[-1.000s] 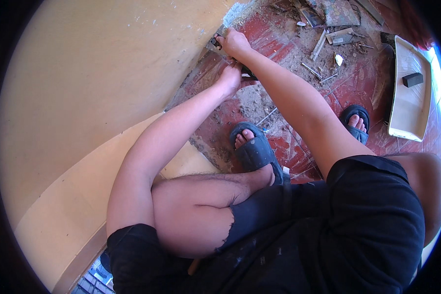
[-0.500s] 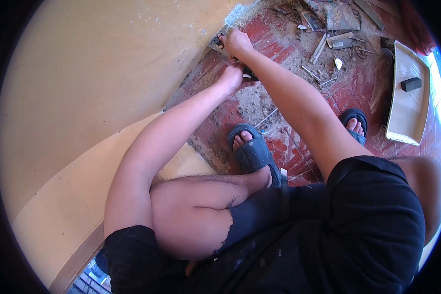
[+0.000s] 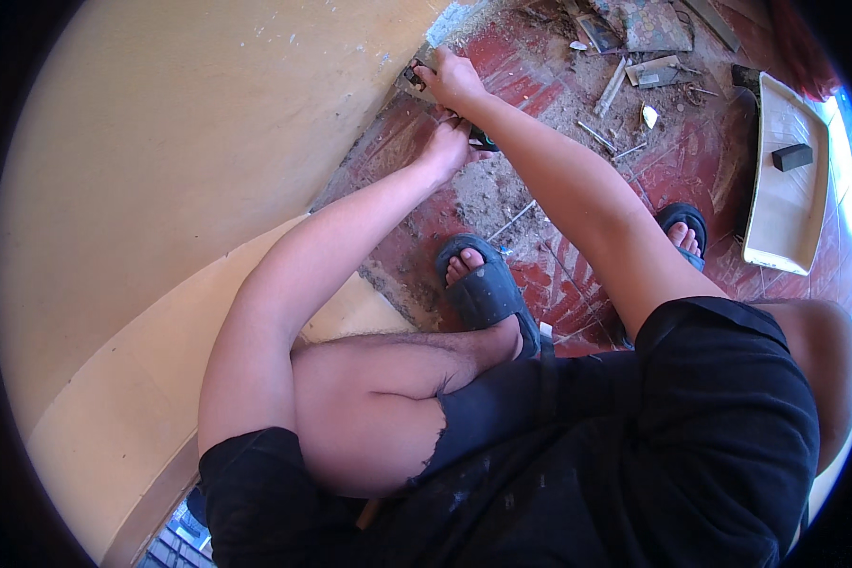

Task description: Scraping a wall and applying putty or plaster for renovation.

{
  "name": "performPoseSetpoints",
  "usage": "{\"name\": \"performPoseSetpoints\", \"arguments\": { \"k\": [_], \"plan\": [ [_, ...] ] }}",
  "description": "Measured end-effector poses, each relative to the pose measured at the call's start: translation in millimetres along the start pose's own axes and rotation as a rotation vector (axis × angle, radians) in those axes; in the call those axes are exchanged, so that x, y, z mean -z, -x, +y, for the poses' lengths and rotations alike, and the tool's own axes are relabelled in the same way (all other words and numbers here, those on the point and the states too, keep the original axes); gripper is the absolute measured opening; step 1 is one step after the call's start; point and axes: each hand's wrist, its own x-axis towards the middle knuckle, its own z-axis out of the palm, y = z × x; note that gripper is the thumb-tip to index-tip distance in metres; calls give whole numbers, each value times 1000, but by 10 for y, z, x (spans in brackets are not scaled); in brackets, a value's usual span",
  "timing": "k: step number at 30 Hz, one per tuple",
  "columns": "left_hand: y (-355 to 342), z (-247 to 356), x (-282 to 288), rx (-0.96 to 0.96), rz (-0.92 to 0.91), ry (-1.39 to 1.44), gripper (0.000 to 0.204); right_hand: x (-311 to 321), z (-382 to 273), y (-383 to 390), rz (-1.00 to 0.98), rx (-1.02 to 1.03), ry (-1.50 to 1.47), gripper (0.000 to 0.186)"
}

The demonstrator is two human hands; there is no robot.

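My right hand (image 3: 456, 81) is closed at the base of the yellow wall (image 3: 237, 123), farther out than my left. Beside its fingers shows a small metal-edged head (image 3: 414, 75), close against the wall's lower edge. Nearer to me, my left hand (image 3: 447, 148) is wrapped round the body of a dark tool with a green accent (image 3: 484, 141). The head and the dark body seem to belong to one tool. Hands and forearm hide most of it, so its exact kind cannot be made out.
Dust and rubble cover the red tiled floor (image 3: 540, 275). Broken strips (image 3: 612, 87), a flat scrap (image 3: 655, 72) and a patterned piece (image 3: 648, 26) lie at the far side. A cream tray (image 3: 776, 222) with a dark block (image 3: 792, 157) stands right. My sandalled feet (image 3: 488, 289) are below.
The whole view has shifted very slightly. Both hands keep their grip and stay at the wall's base, and a bit of green now shows on the tool beside my left hand.
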Motion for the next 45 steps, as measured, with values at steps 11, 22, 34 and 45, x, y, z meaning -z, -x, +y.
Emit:
{"name": "performPoseSetpoints", "arguments": {
  "k": [11, 22, 34, 45],
  "plan": [
    [186, 192, -189, 19, -59, -25, 27, 193, 7, -16, -99, -33, 67, 60],
    [-16, 1234, -469, -217, -515, -2015, 23, 1286, 158, -233, -213, -3, 105, 37],
    [-366, 1384, -188, -240, -82, -443, 39, 2463, -1137, 141, -811, -21, 748, 27],
    [-150, 958, -282, -309, -177, -7, 29, 2389, -842, 303, -926, -177, 108, 31]
  ]
}}
